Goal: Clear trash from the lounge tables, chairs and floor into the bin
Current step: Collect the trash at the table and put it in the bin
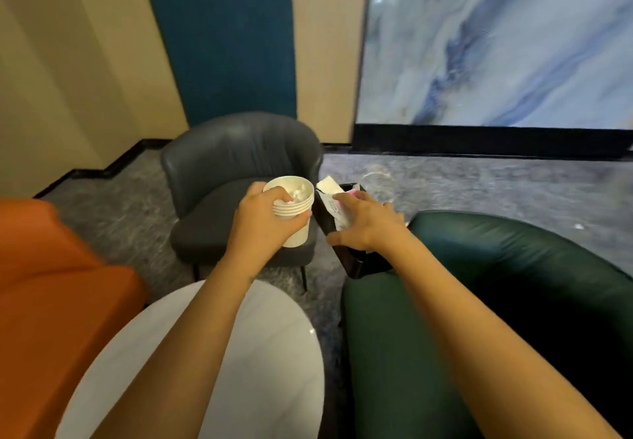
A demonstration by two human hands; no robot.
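Note:
My left hand (pixel 263 219) grips a stack of white paper cups (pixel 296 205) with crumpled tissue in the top cup, held above the grey chair's seat. My right hand (pixel 368 223) holds white paper wrappers (pixel 329 190) and something pink (pixel 352 193) over the mouth of a black bin (pixel 337 233). The bin stands on the floor between the grey chair and the green armchair, and my hand covers much of its opening. Its inside is hidden.
A grey chair (pixel 226 151) stands straight ahead, a green armchair (pixel 513 267) to the right, an orange seat (pixel 51 267) to the left. A round white table (pixel 281 353) lies under my forearms. Beyond the bin, clear plastic (pixel 376 178) and a small white scrap (pixel 579 226) lie on the carpet.

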